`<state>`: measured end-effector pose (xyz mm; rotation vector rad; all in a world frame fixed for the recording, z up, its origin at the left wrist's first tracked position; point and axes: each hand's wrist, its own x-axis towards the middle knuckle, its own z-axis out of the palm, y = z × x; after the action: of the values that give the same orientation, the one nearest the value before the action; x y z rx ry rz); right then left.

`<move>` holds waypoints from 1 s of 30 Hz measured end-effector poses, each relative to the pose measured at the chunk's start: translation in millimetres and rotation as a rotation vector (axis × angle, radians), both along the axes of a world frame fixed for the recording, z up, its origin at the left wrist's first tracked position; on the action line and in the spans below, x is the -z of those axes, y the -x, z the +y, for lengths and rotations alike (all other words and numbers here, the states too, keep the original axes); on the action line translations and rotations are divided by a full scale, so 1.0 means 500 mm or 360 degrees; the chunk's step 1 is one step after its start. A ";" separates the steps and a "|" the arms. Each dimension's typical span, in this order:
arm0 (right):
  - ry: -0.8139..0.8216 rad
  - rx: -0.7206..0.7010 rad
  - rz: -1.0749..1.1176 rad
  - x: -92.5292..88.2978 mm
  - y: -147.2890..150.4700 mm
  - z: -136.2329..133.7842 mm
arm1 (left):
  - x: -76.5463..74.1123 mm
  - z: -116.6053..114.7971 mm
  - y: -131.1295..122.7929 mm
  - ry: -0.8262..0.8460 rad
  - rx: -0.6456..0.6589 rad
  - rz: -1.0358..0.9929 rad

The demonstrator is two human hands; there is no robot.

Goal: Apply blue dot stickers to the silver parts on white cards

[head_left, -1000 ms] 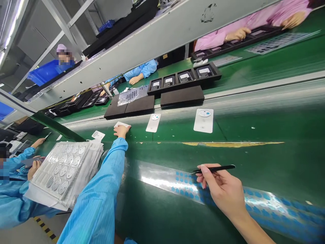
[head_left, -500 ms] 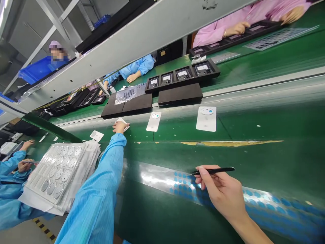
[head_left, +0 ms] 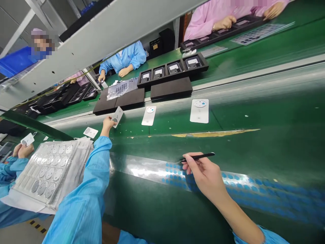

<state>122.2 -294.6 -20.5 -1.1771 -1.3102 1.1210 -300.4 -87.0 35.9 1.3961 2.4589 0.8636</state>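
Note:
My left hand (head_left: 108,123), in a blue sleeve, reaches to the belt's far side. Its fingers grip a white card (head_left: 118,117) with a round grey disc, tilted up off the green surface. In my right hand (head_left: 203,171) is a pair of black tweezers (head_left: 203,156), held between thumb and fingers. The tweezers' tip is over a clear strip of blue round stickers (head_left: 175,172) lying on the green belt (head_left: 152,210). Whether the tip touches a sticker I cannot tell. Two white cards, a nearer one (head_left: 149,116) and one farther right (head_left: 199,111), lie flat, each with a blue dot on its disc.
Left of my arm, a clear tray of silver discs (head_left: 48,169) rests on stacked sheets. Another card (head_left: 90,132) lies beyond it. Black foam trays (head_left: 174,69) and a co-worker's hands (head_left: 224,23) are across the line. A grey beam (head_left: 122,34) crosses overhead. Another co-worker's hands (head_left: 24,149) hold a card.
My left hand has lifted the white card from lying flat to a tilt. The view has shifted, and my right hand stays over the sticker strip. The co-worker at left now holds up a card.

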 end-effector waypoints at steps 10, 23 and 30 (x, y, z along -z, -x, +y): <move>0.0351 -0.0448 -0.0036 0.015 0.048 -0.025 | -0.035 -0.259 -0.077 -0.0139 0.0956 -0.0749; 0.0369 -0.0566 -0.0397 0.040 0.059 -0.046 | 0.114 -0.446 -0.247 0.0145 0.1732 -0.0065; 0.0333 -0.0496 -0.0357 0.039 0.059 -0.046 | 0.107 -0.454 -0.228 0.0237 0.2083 0.0262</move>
<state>92.6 -317.7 -40.2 -1.3101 -1.6196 1.4088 -186.5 -314.2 -17.7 2.4610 1.0904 0.2212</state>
